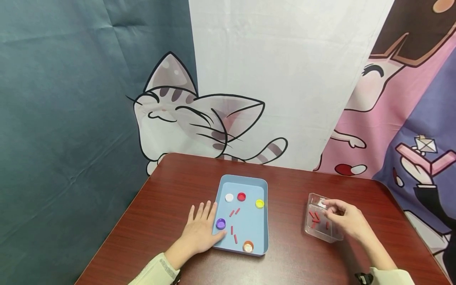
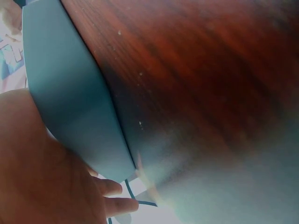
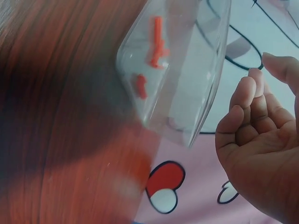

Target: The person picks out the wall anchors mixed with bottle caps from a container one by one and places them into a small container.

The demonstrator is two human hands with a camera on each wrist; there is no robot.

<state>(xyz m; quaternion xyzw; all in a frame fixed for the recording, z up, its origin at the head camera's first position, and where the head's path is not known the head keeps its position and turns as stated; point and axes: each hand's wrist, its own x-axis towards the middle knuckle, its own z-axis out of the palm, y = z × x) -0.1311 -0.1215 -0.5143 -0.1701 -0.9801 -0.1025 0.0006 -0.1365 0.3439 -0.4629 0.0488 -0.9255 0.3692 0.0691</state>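
My left hand [image 1: 200,232] lies against the left side of a blue tray [image 1: 261,221], fingers spread and straight, thumb over the rim near a purple round cap [image 1: 221,224]. In the tray are white [image 1: 229,197], red [image 1: 241,196] and yellow [image 1: 259,204] caps, an orange cup-like piece [image 1: 248,246] and several short red sticks [image 1: 235,238]. Over the right side of a clear plastic box [image 1: 324,237] hovers my right hand [image 1: 347,217], fingers loosely bent. No held thing shows between thumb and fingertips in the right wrist view. Red sticks [image 1: 327,225] lie in the box.
A small white thing [image 1: 322,202] shows at the box's far end, by the right fingertips; its kind is unclear. Brown table surface [image 1: 285,221] lies between tray and box. A printed cartoon curtain [image 1: 285,79] hangs behind the table's far edge.
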